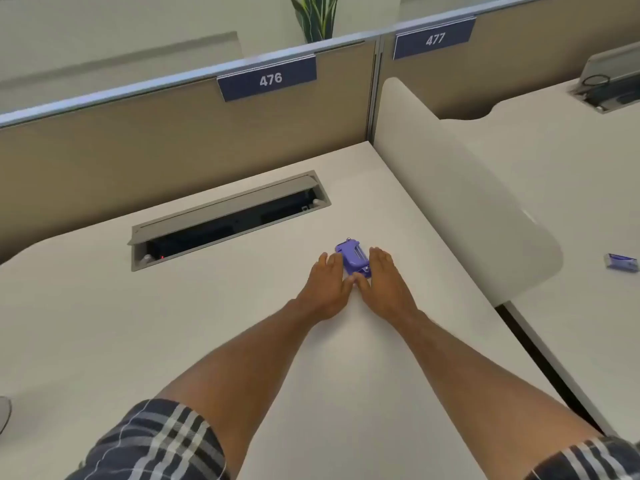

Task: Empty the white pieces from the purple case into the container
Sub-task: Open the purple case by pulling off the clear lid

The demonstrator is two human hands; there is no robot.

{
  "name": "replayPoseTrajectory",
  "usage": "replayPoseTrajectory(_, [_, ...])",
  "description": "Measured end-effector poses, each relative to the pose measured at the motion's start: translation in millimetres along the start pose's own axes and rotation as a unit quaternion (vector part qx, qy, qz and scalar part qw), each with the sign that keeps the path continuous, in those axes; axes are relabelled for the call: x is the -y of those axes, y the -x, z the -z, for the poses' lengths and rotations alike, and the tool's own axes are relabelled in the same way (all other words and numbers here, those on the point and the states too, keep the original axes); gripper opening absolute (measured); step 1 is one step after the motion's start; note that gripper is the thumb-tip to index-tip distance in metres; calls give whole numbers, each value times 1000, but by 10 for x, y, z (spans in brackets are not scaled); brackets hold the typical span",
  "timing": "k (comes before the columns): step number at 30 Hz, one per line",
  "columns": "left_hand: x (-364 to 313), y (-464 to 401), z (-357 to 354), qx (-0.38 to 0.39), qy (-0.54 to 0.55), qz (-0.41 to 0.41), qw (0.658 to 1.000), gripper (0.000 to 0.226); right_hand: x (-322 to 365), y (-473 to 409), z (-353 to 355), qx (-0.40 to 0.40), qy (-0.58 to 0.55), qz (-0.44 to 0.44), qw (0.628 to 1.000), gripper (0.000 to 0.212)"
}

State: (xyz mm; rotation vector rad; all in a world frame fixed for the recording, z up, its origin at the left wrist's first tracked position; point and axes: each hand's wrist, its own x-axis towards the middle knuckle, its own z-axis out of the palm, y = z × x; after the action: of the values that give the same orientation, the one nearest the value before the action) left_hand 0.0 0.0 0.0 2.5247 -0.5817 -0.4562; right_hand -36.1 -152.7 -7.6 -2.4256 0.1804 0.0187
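A small purple case [352,259] lies on the white desk [207,306], right of the middle. My left hand [327,289] rests against its left side with the fingers stretched forward. My right hand [382,282] lies along its right side in the same way. Both thumbs meet at the near end of the case. The case stays on the desk between my two hands. No white pieces show, and I see no container for them in view.
An open cable tray [228,220] is sunk into the desk behind and left of the case. A white divider panel [467,209] rises on the right. On the neighbouring desk lies a small purple and white box [622,262]. Beige partition walls close off the back.
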Motion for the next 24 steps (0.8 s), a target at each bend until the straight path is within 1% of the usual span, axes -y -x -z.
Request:
replayPoseTrajectory(2, [16,-20,-9,-6,18,-19,1000,61,16,-32,-34,-16,-13,17,1000,46])
replayPoseTrajectory(4, [1,-4,-14,-4,24,-20,999,58,59,-15,-73,-12,24,24,999,41])
replayPoseTrajectory(6, [28,-3,-41,-7,30,-23,999,55,62,-22,-116,-36,59,42,997,34])
replayPoseTrajectory(8, [18,21,-28,-16,45,-32,998,54,118,-27,-105,-58,61,51,995,26])
replayPoseTrajectory(10, [-21,80,-2,-21,77,-20,997,46,179,-21,-113,-67,36,39,996,17])
replayPoseTrajectory(13, [-31,198,-7,-22,130,5,991,32,248,36,-144,-71,13,15,997,11])
replayPoseTrajectory(15, [-42,304,-4,-17,179,25,983,35,288,119,-176,-81,11,4,997,9])
replayPoseTrajectory(18, [-123,508,87,-13,273,66,960,59,382,266,-215,-95,-31,-38,994,15])
replayPoseTrajectory(19, [-145,578,111,-19,308,78,948,62,417,322,-222,-95,-51,-56,993,16])
replayPoseTrajectory(20, [-134,634,105,-28,341,92,935,62,451,381,-223,-94,-72,-72,990,15])
replayPoseTrajectory(24, [-56,905,117,-79,430,149,887,46,625,656,-196,-82,-183,-128,971,14])
